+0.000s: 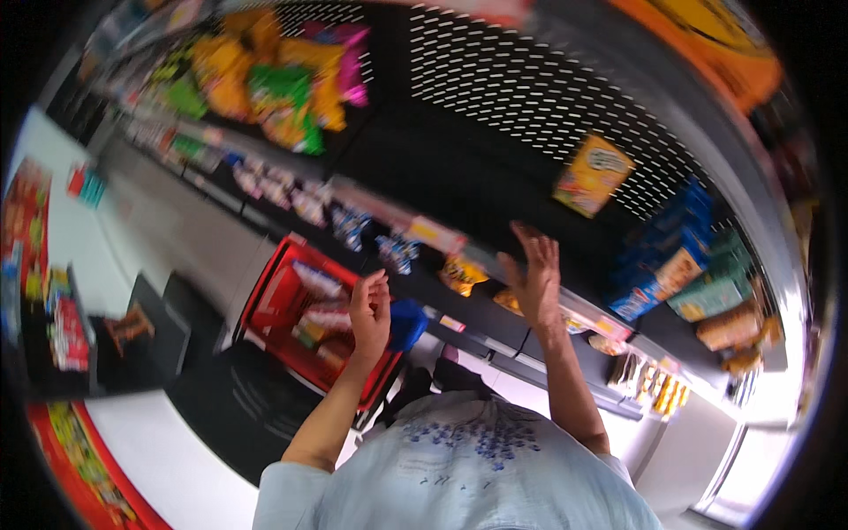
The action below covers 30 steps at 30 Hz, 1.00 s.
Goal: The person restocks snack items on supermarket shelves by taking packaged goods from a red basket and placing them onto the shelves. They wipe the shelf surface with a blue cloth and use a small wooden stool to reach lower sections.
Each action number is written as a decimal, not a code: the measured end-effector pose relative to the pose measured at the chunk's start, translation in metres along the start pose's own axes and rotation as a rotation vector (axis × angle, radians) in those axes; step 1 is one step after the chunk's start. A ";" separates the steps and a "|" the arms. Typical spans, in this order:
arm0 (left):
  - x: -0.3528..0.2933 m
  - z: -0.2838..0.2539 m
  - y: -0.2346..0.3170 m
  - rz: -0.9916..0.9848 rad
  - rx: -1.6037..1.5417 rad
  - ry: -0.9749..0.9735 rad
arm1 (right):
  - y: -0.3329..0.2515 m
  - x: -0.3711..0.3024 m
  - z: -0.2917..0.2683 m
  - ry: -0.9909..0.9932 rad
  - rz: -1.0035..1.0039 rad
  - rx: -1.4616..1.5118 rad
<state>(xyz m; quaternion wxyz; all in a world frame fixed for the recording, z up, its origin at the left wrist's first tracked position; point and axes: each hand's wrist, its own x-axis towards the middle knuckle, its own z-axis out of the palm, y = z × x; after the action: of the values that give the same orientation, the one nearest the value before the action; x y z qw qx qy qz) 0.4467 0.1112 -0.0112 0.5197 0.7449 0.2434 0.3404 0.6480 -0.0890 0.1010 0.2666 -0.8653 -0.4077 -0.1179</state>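
My right hand is raised at the edge of a black shelf, thumb and fingers apart, with nothing in it. Beyond it on that shelf a yellow box stands tilted near the perforated back panel, apart from the hand. My left hand hovers over the right side of a red shopping basket. Its fingers are loosely bent and I see nothing in them. Several packages lie inside the basket, partly hidden by my left arm.
Bagged snacks fill the shelf's left end; blue packages stand at its right. A lower shelf holds small packs and yellow bags. A blue object sits beside the basket. White counters and a display stand are at left.
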 end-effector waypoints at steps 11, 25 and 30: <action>-0.164 -0.181 -0.302 -0.435 0.469 0.395 | -0.012 0.018 0.021 -0.206 -0.027 -0.239; -0.071 -0.161 -0.294 -0.345 1.242 -0.239 | -0.016 0.010 0.025 -0.282 0.100 -0.318; -0.066 -0.149 -0.304 -0.424 1.149 -0.255 | -0.019 0.010 0.016 -0.268 0.119 -0.351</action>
<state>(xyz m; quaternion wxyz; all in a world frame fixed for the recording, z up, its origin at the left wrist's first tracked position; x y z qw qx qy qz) 0.2880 0.2587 -0.2791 0.1172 0.8757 0.4660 -0.0471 0.6403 -0.0638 0.0990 0.0622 -0.9288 -0.3611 -0.0553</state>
